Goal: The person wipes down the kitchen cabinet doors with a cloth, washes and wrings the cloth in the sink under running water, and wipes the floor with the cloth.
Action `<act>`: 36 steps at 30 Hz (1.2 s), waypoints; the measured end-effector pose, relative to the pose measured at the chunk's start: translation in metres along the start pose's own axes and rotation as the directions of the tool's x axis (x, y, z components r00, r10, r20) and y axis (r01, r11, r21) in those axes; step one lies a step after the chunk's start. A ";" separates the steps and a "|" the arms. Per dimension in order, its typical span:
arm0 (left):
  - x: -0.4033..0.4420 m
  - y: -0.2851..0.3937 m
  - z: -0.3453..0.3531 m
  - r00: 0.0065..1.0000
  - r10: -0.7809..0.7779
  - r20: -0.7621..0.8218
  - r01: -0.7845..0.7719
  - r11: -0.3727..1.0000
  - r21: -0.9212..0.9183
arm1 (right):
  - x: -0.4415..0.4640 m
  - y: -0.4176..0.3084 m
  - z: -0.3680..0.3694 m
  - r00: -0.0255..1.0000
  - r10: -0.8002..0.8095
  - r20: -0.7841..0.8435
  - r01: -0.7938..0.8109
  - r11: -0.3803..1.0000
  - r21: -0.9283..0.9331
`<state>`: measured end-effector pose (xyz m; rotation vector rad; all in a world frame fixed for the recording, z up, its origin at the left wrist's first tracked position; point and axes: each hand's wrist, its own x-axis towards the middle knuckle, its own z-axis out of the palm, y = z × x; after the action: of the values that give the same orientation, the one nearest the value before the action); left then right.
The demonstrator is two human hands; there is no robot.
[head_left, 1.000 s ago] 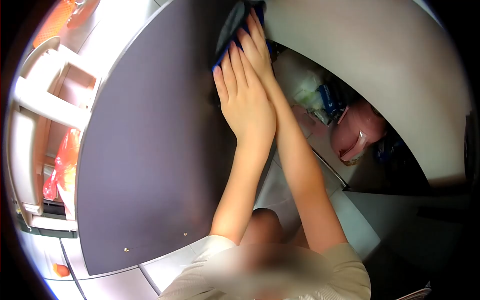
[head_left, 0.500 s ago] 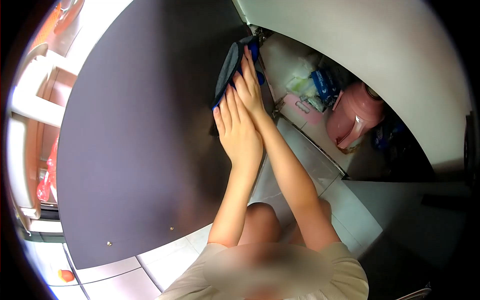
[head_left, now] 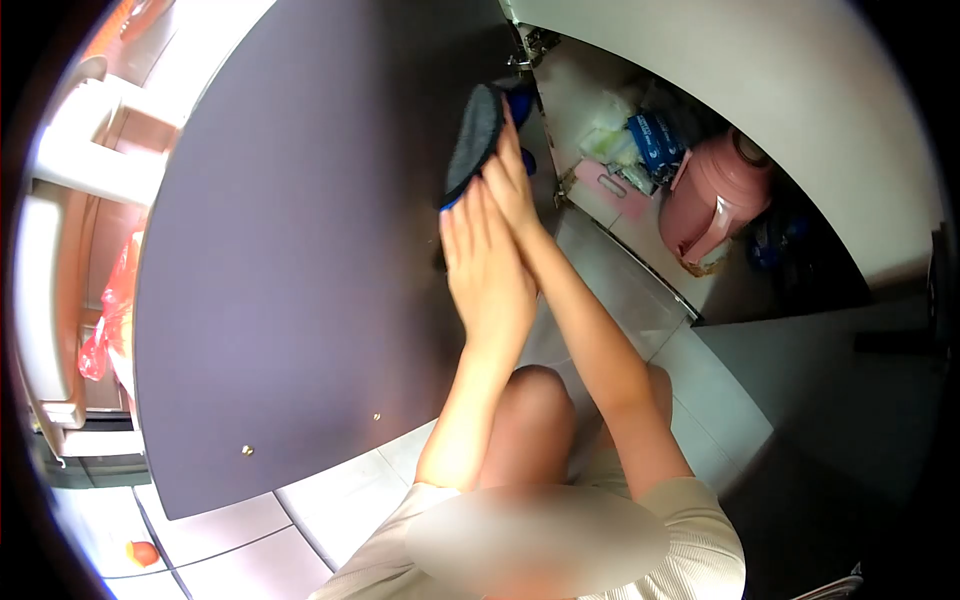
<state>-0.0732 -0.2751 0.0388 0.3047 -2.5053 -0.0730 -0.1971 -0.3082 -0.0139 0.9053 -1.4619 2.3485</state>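
Observation:
A grey cloth pad point(head_left: 476, 142) with a dark rim and blue backing lies against the inner face of the dark cabinet door point(head_left: 280, 260). My left hand point(head_left: 488, 265) has its fingers stretched up to the pad's lower edge, holding it there. My right hand point(head_left: 514, 190) lies just above and to the right, its fingers along the pad's right side. The two hands touch and partly overlap. Blue material point(head_left: 520, 105) shows behind the right fingertips. The pad's far side is hidden against the door.
Inside the open cabinet stand a pink pot point(head_left: 715, 195), a pink board point(head_left: 612, 190) and a blue packet point(head_left: 655, 143). A metal hinge point(head_left: 520, 62) joins the door at the top. A red plastic bag point(head_left: 110, 320) hangs at left. An orange item point(head_left: 142, 553) rests on the tiled floor.
The view has shifted, so the door and cabinet sit higher and further right. Against the door, the pad and both hands have moved slightly down, and more of the pad's grey face shows.

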 end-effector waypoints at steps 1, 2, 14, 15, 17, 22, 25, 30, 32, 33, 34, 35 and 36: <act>-0.006 0.000 -0.017 1.000 0.000 -0.001 0.000 1.000 0.014 | 0.000 -0.022 0.006 0.999 -0.032 0.029 0.032 0.999 -0.011; -0.010 0.001 -0.032 1.000 -0.025 -0.015 0.025 0.998 0.051 | 0.000 -0.042 0.013 0.994 -0.085 0.065 0.089 0.994 -0.058; -0.076 -0.028 -0.060 0.975 0.128 0.181 -0.120 0.991 -0.050 | -0.092 -0.038 0.025 0.993 0.114 0.020 -0.114 0.993 0.018; -0.084 -0.031 -0.054 0.968 0.137 0.209 -0.132 0.990 -0.038 | -0.105 -0.034 0.024 0.982 0.187 -0.012 -0.186 0.981 0.046; -0.090 -0.036 -0.051 0.974 0.131 0.186 -0.115 0.989 -0.093 | -0.111 -0.035 0.024 0.982 0.190 -0.022 -0.188 0.980 0.059; -0.099 -0.042 -0.073 0.994 0.037 0.106 -0.035 0.999 -0.018 | -0.087 -0.081 0.046 0.983 -0.103 0.149 0.121 0.986 -0.114; -0.104 -0.036 -0.079 0.997 0.013 0.077 -0.017 0.999 0.043 | -0.084 -0.101 0.048 0.974 -0.151 0.166 0.173 0.977 -0.125; -0.132 -0.040 -0.054 0.975 0.067 0.210 -0.102 0.982 0.161 | -0.131 -0.054 0.028 0.994 -0.020 0.106 0.031 0.994 -0.101; -0.149 -0.046 -0.038 0.953 0.078 0.291 -0.126 0.981 0.149 | -0.166 -0.029 0.021 0.995 0.080 0.065 -0.075 0.995 -0.073; -0.161 -0.052 -0.027 0.944 0.096 0.316 -0.148 0.979 0.143 | -0.184 -0.013 0.017 0.993 0.110 0.047 -0.107 0.993 -0.057; -0.170 -0.058 -0.016 0.933 0.109 0.342 -0.163 0.977 0.134 | -0.201 0.001 0.013 0.979 0.198 0.040 -0.196 0.979 -0.063; -0.176 -0.061 -0.010 0.920 0.119 0.373 -0.178 0.975 0.129 | -0.217 0.008 0.011 0.957 0.290 0.032 -0.287 0.956 -0.064; -0.181 -0.063 -0.007 0.916 0.135 0.377 -0.200 0.970 0.139 | -0.230 0.017 0.010 0.925 0.378 0.024 -0.376 0.924 -0.061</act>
<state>0.0867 -0.2939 -0.0657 0.1540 -2.9063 0.1788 -0.0216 -0.2968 -0.1630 0.7041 -1.8496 2.5458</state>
